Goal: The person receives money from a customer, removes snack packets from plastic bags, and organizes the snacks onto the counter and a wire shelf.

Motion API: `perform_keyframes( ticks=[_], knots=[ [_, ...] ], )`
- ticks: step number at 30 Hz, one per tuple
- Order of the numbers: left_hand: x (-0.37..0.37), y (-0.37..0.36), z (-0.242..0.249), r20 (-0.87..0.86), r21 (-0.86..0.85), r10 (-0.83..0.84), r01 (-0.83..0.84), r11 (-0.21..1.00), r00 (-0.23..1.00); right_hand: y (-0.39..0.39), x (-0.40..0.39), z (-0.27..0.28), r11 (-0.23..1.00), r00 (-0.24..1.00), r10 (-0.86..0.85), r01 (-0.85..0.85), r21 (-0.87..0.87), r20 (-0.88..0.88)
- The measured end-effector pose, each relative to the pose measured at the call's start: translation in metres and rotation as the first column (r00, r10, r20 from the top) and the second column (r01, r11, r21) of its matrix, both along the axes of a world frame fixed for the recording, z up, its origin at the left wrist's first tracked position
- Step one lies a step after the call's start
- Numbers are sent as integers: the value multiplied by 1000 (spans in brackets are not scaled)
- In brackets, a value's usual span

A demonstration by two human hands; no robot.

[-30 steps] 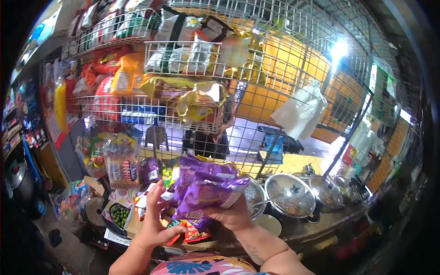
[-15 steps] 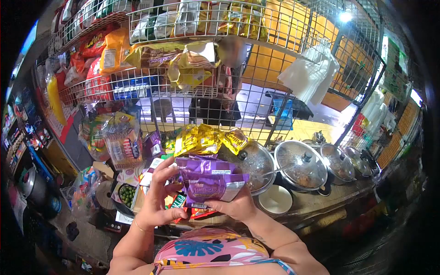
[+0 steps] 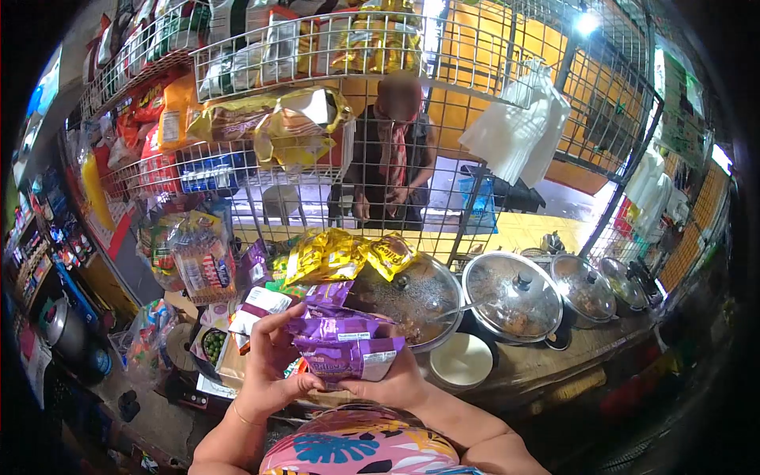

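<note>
A strip or stack of purple snack packs is held up in front of my chest. My right hand grips the packs at their lower right, with the thumb across the front and the other fingers hidden behind. On the left side, my left hand curls around their edge, fingers bent and thumb against the lower corner. Just beyond lie gold snack packs with a pillow-style label. A white-and-red packet rests close to my left fingertips.
Several glass-lidded pots line the counter on the right, with a white bowl before them. A wire grille with hanging goods stands ahead; a person is behind it. White plastic bags hang there.
The purple packs have moved down and slightly left, and my left thumb now meets their lower corner. My view has shifted, bringing the person behind the grille more fully into sight.
</note>
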State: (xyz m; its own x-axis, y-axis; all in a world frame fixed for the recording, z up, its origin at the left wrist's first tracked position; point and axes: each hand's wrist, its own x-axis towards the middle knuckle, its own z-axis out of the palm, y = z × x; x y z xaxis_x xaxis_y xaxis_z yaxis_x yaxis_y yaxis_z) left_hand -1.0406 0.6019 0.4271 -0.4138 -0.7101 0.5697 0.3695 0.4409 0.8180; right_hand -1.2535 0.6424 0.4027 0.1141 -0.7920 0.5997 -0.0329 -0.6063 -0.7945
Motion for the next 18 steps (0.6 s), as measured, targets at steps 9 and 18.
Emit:
perform_keyframes(
  ticks=[9, 18],
  knots=[
    [-21, 15, -7, -134, 142, 39, -20, 990, 990, -2, -7, -13, 998, 998, -61, 61, 22, -23],
    [-12, -4, 31, 216, -267, 179, -119, 956, 960, -1, -18, 29, 979, 976, -124, 91, -182, -181]
  ],
)
